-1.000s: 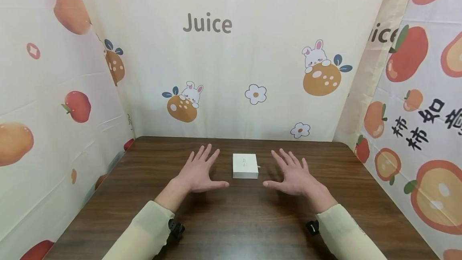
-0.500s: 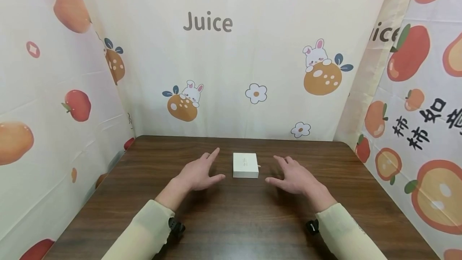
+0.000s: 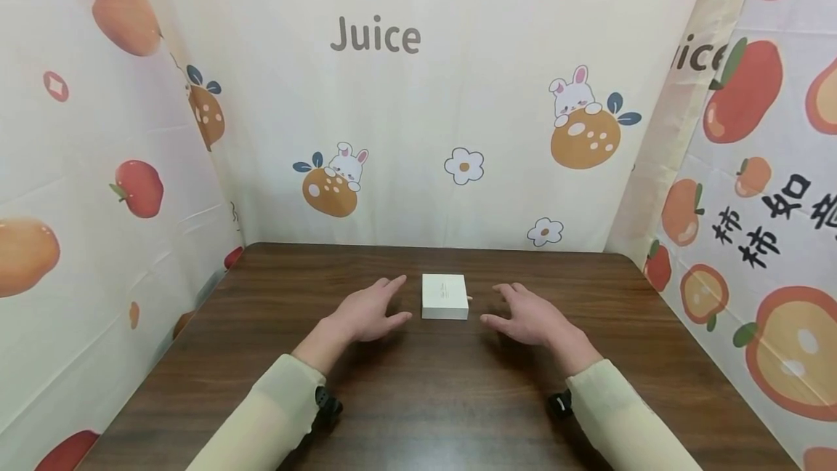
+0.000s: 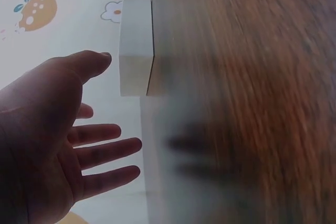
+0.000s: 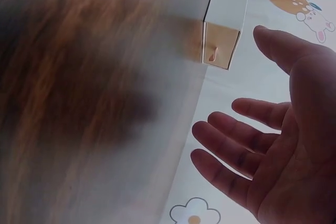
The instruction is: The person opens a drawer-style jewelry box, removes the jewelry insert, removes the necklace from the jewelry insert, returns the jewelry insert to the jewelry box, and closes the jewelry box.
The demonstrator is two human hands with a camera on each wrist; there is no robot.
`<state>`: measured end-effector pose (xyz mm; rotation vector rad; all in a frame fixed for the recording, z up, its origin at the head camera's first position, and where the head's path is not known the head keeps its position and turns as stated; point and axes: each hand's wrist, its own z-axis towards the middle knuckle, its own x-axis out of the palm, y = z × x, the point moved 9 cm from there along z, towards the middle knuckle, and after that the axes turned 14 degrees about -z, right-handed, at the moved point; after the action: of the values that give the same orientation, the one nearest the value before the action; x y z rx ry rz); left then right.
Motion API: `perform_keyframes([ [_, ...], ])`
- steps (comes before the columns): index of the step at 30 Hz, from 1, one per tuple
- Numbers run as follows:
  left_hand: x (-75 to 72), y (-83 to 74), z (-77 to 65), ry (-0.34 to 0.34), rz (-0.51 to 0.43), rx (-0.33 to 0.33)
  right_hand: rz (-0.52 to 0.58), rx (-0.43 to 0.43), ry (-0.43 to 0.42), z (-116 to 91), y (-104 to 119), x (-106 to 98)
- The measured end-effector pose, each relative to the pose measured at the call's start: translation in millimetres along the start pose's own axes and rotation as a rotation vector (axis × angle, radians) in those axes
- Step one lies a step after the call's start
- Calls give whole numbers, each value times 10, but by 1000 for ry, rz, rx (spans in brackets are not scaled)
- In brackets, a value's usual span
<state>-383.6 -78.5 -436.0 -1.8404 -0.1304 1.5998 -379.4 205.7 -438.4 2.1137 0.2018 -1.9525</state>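
Head view shows the left hand point(image 3: 368, 311) and the right hand point(image 3: 531, 313) on either side of a white box point(image 3: 445, 296), fingers loosely extended and thumbs held apart from them; neither holds anything, and both are clear of the box. The box lies flat between them, toward the table's far side. If one hand met it before the other, the box, which looks light, could slide or swivel on the smooth-looking table point(image 3: 418, 398); unequal pressure from the two sides would skew it likewise. On the box's right, the right wrist view shows a tan end panel point(image 5: 227, 35) with a small pull loop point(image 5: 212, 54), probably a drawer front. Fingers closing carelessly there could snag the loop and draw the panel out, and a lift tilted that way might let the drawer slip, spilling whatever it may contain. Squeezing too hard could dent the walls if they are card, as they appear. Farther out, a forward shove would send the box toward the far edge and the printed curtain point(image 3: 418, 107), beyond easy reach.
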Motion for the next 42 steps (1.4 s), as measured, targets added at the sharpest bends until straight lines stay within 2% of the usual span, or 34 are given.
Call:
perform_keyframes([
  [14,217,-181,245,17,-65,102,74,-42,3,146,132,72],
  [23,309,-252,345,17,-51,101,84,-32,1,253,171,118],
  [32,383,-328,405,27,-6,124,102,-100,-22,430,339,121],
  [42,388,-332,438,10,23,131,39,-100,-69,578,405,157],
])
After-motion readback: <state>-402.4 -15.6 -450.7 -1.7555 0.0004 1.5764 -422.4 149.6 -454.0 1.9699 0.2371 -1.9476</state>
